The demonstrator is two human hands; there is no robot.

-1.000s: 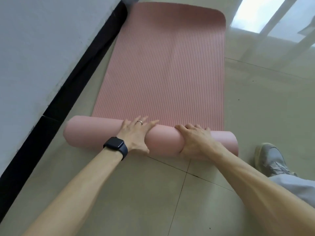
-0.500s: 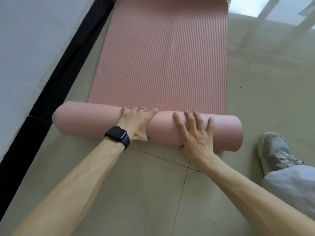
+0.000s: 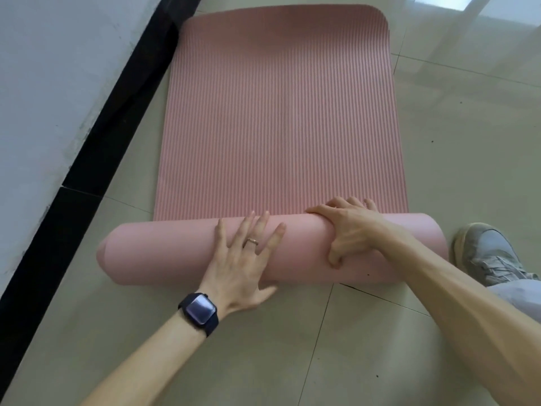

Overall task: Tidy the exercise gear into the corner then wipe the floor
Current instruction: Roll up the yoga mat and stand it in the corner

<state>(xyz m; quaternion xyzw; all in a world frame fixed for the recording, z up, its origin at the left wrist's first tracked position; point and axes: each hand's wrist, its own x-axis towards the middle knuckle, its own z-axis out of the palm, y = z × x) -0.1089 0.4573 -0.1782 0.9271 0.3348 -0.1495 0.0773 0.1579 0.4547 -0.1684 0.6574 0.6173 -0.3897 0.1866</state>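
Observation:
A pink ribbed exercise mat (image 3: 278, 118) lies flat on the tiled floor, running away from me. Its near end is wound into a thick roll (image 3: 164, 253) lying crosswise. My left hand (image 3: 246, 259), with a ring and a dark wristwatch, lies flat on the front of the roll with its fingers spread. My right hand (image 3: 348, 230) is hooked over the top of the roll, fingers curled over the far side and thumb pressed into the near side.
A white wall (image 3: 44, 83) with a black skirting strip (image 3: 111, 127) runs along the left, close to the mat's edge. My grey sneaker (image 3: 486, 253) stands by the roll's right end. Glossy beige tiles (image 3: 468, 142) stretch to the right and toward me.
The roll has grown thicker and moved farther along the mat. My left hand went from gripping to lying flat with spread fingers; my right hand went from flat to hooked over the top.

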